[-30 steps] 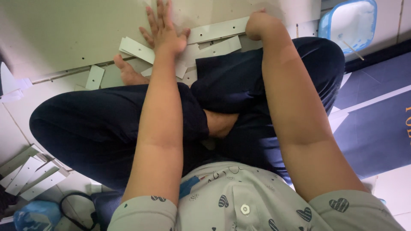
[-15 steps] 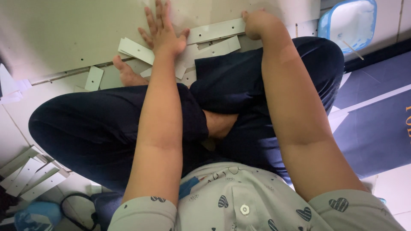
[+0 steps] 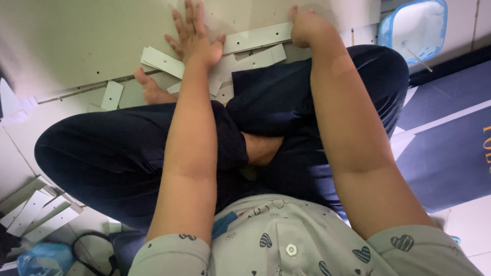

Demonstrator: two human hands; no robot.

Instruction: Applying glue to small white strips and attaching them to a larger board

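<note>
We're down on the floor of what looks like a home turned makeshift workroom — pale tiles (image 3: pixel 20 153) underfoot, a dark blue mat (image 3: pixel 450 148) to one side. Flat pale strips with small holes lie scattered (image 3: pixel 163 61) and stacked (image 3: pixel 36 214) around a big cream panel (image 3: pixel 87 41) — and we spot a blue-rimmed plastic tub (image 3: pixel 414 28) plus a black cable (image 3: pixel 92 248) nearby.
</note>
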